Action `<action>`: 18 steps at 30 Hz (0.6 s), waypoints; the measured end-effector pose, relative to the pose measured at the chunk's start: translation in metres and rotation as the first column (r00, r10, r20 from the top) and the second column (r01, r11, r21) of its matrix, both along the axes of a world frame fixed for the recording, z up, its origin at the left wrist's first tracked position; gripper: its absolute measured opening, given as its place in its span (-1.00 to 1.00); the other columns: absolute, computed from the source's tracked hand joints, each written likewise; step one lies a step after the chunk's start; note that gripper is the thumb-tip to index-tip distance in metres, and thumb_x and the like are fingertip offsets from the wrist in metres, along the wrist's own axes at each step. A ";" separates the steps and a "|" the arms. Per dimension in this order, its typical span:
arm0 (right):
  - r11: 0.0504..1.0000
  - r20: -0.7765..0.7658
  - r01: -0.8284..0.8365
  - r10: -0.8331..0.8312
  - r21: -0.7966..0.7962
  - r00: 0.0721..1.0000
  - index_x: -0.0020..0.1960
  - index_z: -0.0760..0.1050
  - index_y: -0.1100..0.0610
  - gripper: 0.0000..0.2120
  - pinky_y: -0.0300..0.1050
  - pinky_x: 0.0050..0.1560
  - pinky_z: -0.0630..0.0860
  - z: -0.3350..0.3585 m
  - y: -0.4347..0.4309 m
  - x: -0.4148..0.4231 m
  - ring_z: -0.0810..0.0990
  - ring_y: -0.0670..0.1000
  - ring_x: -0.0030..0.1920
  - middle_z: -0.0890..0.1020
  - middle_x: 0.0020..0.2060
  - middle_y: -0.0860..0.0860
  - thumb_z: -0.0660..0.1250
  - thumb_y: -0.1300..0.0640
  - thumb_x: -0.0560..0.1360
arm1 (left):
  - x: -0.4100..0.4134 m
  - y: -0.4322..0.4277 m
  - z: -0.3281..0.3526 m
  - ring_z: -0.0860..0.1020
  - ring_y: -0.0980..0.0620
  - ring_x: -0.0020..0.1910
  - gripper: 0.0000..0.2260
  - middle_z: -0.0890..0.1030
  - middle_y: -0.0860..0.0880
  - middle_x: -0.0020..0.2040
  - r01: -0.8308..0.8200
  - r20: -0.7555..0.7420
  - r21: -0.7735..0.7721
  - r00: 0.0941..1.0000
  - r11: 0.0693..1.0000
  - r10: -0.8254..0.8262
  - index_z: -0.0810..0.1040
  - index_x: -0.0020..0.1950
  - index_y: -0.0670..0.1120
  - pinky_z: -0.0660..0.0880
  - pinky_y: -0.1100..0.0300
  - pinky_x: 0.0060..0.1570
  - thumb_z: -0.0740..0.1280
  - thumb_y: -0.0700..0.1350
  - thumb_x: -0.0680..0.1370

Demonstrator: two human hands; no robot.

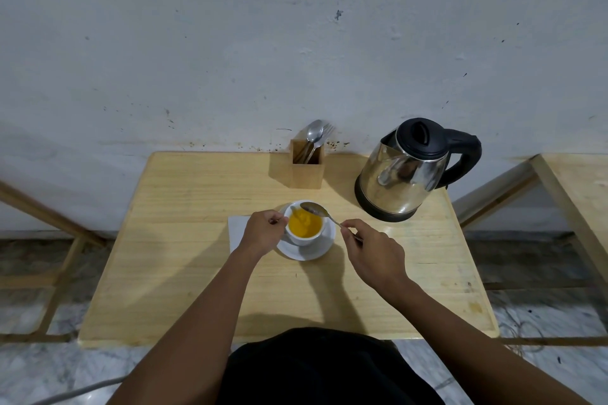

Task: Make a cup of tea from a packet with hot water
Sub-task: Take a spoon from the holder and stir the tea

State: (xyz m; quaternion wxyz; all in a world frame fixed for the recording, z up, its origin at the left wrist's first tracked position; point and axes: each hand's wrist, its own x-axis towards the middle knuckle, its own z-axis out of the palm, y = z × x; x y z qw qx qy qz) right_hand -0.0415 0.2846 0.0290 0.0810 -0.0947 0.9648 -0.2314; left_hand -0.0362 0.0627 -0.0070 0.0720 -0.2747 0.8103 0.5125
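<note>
A white cup holding orange-yellow liquid stands on a white saucer in the middle of the wooden table. My left hand grips the cup at its left side, where the handle is hidden by my fingers. My right hand pinches the handle of a metal spoon. The spoon's bowl hovers over the cup's far right rim, out of the liquid. A steel electric kettle with a black lid and handle stands at the back right, lid closed.
A wooden cutlery holder with spoons and a fork stands at the back centre against the wall. A white paper or napkin lies flat left of the saucer, partly under my left hand. Wooden frames flank the table on both sides.
</note>
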 end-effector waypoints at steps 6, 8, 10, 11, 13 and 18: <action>1.000 -0.015 0.013 -0.013 -0.019 1.000 0.18 0.50 -0.16 -0.76 -0.12 -0.24 0.34 0.001 -0.002 0.001 0.65 0.05 -0.13 0.71 -0.21 -0.10 0.12 -0.13 0.62 | 0.000 0.000 -0.001 0.53 0.00 -0.14 -0.83 0.61 -0.08 -0.15 -0.006 0.003 0.003 1.000 1.000 0.006 0.63 -0.01 -0.18 0.39 0.29 -0.29 0.32 -0.10 0.55; 1.000 -0.019 0.016 -0.017 -0.024 1.000 0.18 0.50 -0.16 -0.75 -0.13 -0.25 0.35 0.001 -0.002 0.001 0.65 0.05 -0.14 0.71 -0.22 -0.10 0.12 -0.13 0.62 | 0.000 -0.001 -0.001 0.53 -0.01 -0.13 -0.83 0.61 -0.08 -0.14 -0.009 0.008 0.006 1.000 1.000 0.009 0.63 -0.01 -0.18 0.39 0.28 -0.27 0.32 -0.10 0.55; 1.000 -0.007 0.016 -0.016 -0.016 1.000 0.18 0.51 -0.16 -0.76 -0.13 -0.24 0.35 0.000 -0.001 0.002 0.65 0.04 -0.14 0.70 -0.22 -0.10 0.12 -0.13 0.62 | 0.000 -0.001 0.000 0.53 0.00 -0.15 -0.85 0.60 -0.08 -0.15 -0.011 0.008 0.008 1.000 1.000 0.010 0.63 -0.04 -0.15 0.39 0.28 -0.28 0.32 -0.10 0.55; 1.000 0.008 0.015 -0.015 -0.011 1.000 0.18 0.51 -0.16 -0.76 -0.13 -0.23 0.34 0.000 -0.002 0.001 0.65 0.04 -0.12 0.71 -0.20 -0.11 0.12 -0.13 0.62 | 0.000 -0.001 0.000 0.53 0.01 -0.16 -0.86 0.60 -0.07 -0.16 -0.008 0.007 0.010 1.000 1.000 0.008 0.62 -0.06 -0.13 0.39 0.29 -0.28 0.32 -0.09 0.55; 0.998 0.068 0.037 -0.034 -0.045 0.997 0.17 0.54 -0.15 -0.74 -0.13 -0.20 0.35 -0.001 -0.002 0.000 0.64 0.03 -0.08 0.71 -0.16 -0.10 0.14 -0.13 0.61 | 0.001 -0.001 0.001 0.52 0.02 -0.18 -0.89 0.60 -0.06 -0.16 -0.004 0.007 0.009 1.000 1.000 0.004 0.60 -0.10 -0.10 0.40 0.28 -0.29 0.32 -0.09 0.55; 0.849 0.349 0.291 -0.137 -0.441 0.927 -0.04 0.68 -0.01 -0.70 -0.08 -0.07 0.46 -0.004 0.003 -0.009 0.55 -0.06 -0.15 0.61 -0.28 -0.13 0.17 0.00 0.61 | 0.001 0.000 0.000 0.53 -0.01 -0.18 -0.90 0.61 -0.06 -0.16 -0.014 -0.005 0.032 1.000 0.999 0.014 0.59 -0.10 -0.08 0.40 0.21 -0.29 0.32 -0.10 0.55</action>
